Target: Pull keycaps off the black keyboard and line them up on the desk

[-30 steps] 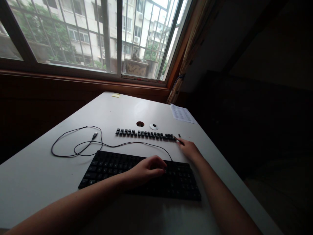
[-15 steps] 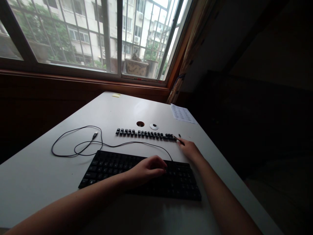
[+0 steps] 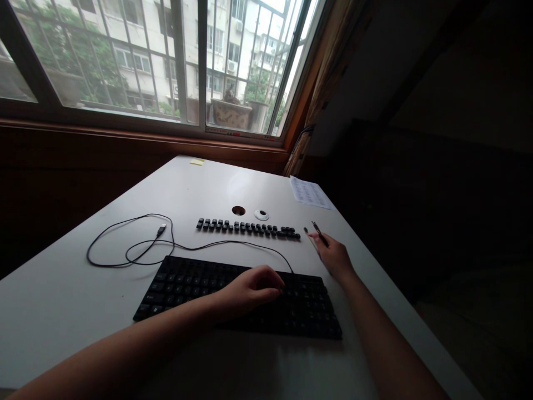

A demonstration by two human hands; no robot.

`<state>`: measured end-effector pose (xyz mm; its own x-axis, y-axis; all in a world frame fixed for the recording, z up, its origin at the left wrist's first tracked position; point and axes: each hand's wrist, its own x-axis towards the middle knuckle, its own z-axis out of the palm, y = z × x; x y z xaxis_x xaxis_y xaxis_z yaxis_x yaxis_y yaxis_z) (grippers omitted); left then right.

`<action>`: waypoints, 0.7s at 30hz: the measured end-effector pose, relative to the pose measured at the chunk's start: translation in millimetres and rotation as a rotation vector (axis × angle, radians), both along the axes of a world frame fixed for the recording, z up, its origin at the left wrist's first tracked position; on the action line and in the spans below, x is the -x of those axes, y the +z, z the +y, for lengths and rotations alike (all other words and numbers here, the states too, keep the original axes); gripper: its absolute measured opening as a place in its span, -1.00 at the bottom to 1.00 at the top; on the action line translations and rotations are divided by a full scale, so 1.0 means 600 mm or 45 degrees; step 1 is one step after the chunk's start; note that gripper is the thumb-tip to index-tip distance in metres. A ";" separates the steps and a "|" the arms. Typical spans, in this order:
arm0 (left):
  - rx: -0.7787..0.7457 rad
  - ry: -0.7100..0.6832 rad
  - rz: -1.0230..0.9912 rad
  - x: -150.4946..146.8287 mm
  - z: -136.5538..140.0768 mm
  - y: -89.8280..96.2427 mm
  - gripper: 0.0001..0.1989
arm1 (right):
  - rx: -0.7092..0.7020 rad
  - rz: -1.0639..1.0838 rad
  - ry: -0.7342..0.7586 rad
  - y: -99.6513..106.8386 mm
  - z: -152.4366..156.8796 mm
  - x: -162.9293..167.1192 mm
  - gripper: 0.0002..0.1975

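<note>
My left hand rests over the right-middle part of a black keyboard. Its fingers curl round toward the thumb, and whatever lies at the fingertips is too dark to name. Right of a row of loose black keycaps, my right hand is closed on a slim dark pointed tool, whose tip points up and away. By those fingers a thin pale stick with a dark tip reaches back to the hand; I cannot tell whether it is held or lies on the table.
A black USB cable loops on the white table left of the keycaps. Behind the keycaps are a round hole and a white ring-shaped cover. Printed paper and yellow sticky notes lie toward the window.
My right hand has moved right with the dark tool, away from the right end of the keycap row, and the tool now points more upward. My left hand has stayed put.
</note>
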<state>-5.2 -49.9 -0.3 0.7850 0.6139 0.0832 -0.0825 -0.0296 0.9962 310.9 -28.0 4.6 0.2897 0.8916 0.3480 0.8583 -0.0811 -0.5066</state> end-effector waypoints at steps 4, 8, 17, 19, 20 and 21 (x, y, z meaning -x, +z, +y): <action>-0.431 0.028 0.040 -0.001 -0.008 0.001 -0.85 | -0.053 0.082 0.045 0.009 -0.038 0.012 -0.43; -0.860 -0.059 0.022 -0.005 -0.022 -0.006 -0.77 | -0.126 0.067 0.091 0.014 -0.079 0.018 -0.45; -1.527 -0.109 0.260 -0.009 -0.056 -0.013 -0.61 | -0.018 0.390 0.021 0.000 -0.149 0.009 -0.65; -1.651 -0.098 0.319 -0.011 -0.063 -0.017 -0.59 | 0.027 0.452 0.073 0.005 -0.156 0.010 -0.65; -1.707 -0.082 0.342 -0.012 -0.066 -0.019 -0.58 | 0.059 0.459 0.126 0.009 -0.158 0.012 -0.66; -1.757 -0.075 0.361 -0.014 -0.069 -0.021 -0.58 | 0.088 0.455 0.184 0.014 -0.160 0.014 -0.67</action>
<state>3.1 -91.4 -12.8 0.8977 0.1354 0.4194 0.0777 -0.9854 0.1518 302.4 -123.9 12.9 0.2511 0.9500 0.1853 0.6340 -0.0168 -0.7732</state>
